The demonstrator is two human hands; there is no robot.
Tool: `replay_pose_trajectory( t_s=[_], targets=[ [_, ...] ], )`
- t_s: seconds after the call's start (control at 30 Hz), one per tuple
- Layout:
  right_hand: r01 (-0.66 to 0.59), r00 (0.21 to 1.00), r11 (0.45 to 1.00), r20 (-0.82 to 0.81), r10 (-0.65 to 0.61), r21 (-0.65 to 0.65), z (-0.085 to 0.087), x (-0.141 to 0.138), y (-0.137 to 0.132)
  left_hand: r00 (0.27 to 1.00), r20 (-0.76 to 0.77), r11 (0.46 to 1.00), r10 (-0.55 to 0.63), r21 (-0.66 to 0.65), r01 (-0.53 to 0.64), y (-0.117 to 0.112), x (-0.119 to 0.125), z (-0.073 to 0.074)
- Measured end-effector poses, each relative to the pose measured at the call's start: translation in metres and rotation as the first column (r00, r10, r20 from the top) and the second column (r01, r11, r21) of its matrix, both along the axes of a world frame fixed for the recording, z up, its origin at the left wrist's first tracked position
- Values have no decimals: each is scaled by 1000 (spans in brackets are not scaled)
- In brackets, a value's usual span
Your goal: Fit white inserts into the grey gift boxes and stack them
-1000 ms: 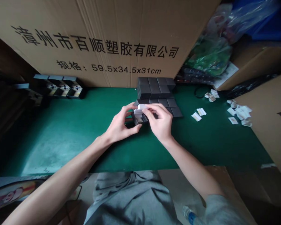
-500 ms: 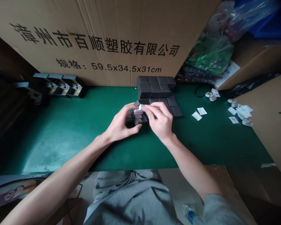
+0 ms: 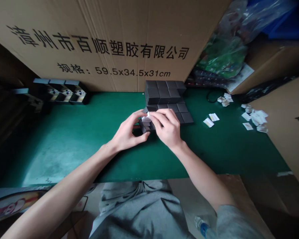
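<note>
On a green work mat (image 3: 64, 156), 2 hands work just in front of a block of black boxes (image 3: 161, 93). The left hand (image 3: 127, 132) curls closed around a small black box (image 3: 144, 128), while the right hand (image 3: 167, 127) pinches a white paper card (image 3: 146, 120) at the box's top edge. The card looks light and thin, likely to bend, so its edges suit a fingertip hold; the box looks stiff, best held by its sides. White paper slips (image 3: 208, 122) lie off to the right.
</note>
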State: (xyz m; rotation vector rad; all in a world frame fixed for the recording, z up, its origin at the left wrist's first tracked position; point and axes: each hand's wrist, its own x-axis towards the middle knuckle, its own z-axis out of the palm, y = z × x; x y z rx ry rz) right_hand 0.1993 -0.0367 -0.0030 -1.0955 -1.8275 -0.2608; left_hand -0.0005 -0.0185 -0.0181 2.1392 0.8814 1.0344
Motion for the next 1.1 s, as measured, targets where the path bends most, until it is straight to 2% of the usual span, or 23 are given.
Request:
replay_pose_trajectory(
  t_s=[0.6,0.77,0.97,1.1],
  targets=[
    [10,999,996,-49,-6,84,1,-3,-1,1000,16,1000,-21,21,21,-1,1,-1],
    [13,997,999,-81,-10,43,0,-5,0,999,36,1000,-20,10,19,-1,2,-1],
    [-10,980,999,-199,0,-50,1,-2,2,994,101,995,-44,-88,53,-4,3,1],
    [-109,951,987,-302,68,-122,1,2,5,959,279,949,-56,-283,137,-5,4,8]
  ],
)
